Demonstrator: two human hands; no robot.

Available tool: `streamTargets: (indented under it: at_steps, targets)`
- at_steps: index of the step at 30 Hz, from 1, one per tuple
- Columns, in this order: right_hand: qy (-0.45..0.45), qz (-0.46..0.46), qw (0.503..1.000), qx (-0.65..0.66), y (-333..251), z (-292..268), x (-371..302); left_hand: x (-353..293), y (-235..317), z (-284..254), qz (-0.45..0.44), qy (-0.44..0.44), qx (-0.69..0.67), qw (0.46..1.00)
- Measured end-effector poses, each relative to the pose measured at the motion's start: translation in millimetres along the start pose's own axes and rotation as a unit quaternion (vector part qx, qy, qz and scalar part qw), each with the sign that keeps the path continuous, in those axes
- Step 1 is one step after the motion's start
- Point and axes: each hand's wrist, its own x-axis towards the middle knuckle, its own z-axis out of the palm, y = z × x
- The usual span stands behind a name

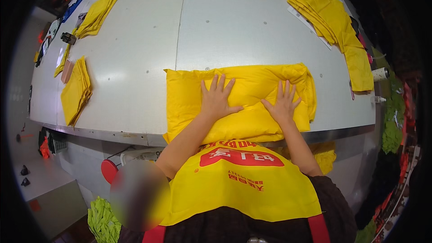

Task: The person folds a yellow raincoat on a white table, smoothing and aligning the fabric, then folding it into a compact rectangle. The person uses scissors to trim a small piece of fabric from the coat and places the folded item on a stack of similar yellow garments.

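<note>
Bundle (249, 91) of yellow cloth lies on the table (135, 27), at the near edge, part of which it covers. It is folded into a rough rectangle, long side running left to right. The upper surface is creased and slightly puffed; layered folds show at the right end.

Left hand (218, 101) rests palm down on the cloth, left of its middle. Its fingers are spread apart and point toward the far side; the thumb extends to the right. Right hand (283, 105) rests palm down on the right part, fingers also apart though less widely, thumb directed left. The thumbs point toward each other, with yellow cloth between them.

The wearer has on a yellow apron (243, 198) with red printing and red straps (318, 229). Its upper edge appears against the near side of the folded cloth; whether the two touch cannot be told.

On the left lie two yellow piles: the far stack (96, 14), near a small dark object (68, 38), and the near stack (75, 92), beside a pinkish block (67, 71). On the right, a long pile (330, 18) follows the edge, with a pen (351, 91) and a roll (380, 74) near its lower end. Lower down are a red disc (109, 171), a yellow heap (325, 157) and a green heap (102, 218). Part of the lower left is blurred.
</note>
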Motion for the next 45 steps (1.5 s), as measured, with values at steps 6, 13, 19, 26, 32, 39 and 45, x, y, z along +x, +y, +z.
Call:
streamTargets:
  at_steps: [6,13,19,26,32,39,45]
  targets:
    - [-0.066,-0.007,0.998,0.015,-1.6,-17.6,13.5,-0.8,-6.2,-9.7,-0.035,-0.027,-0.027,0.999]
    - [0.031,-0.112,0.853,0.510,-65.3,-61.8,-2.2,-101.8,-115.8,-43.3,-0.404,0.108,-0.268,0.868]
    - [-0.020,-0.063,0.805,0.589,-127.9,6.9,-21.0,-148.7,-139.9,-45.4,-0.360,-0.019,-0.656,0.663]
    - [-0.068,0.036,0.457,0.886,-166.7,39.5,-4.4,-12.2,11.3,-212.5,-0.171,-0.028,-0.658,0.733]
    - [-0.079,0.055,0.446,0.890,-148.0,27.5,-16.1,48.8,80.6,-110.5,0.045,0.023,-0.299,0.953]
    - [-0.056,0.076,0.519,0.849,-131.6,24.2,-20.6,26.2,72.5,-29.6,0.090,-0.027,-0.073,0.993]
    - [-0.051,0.084,0.617,0.781,-122.3,20.7,-38.6,41.2,63.3,-18.8,0.071,-0.109,-0.156,0.979]
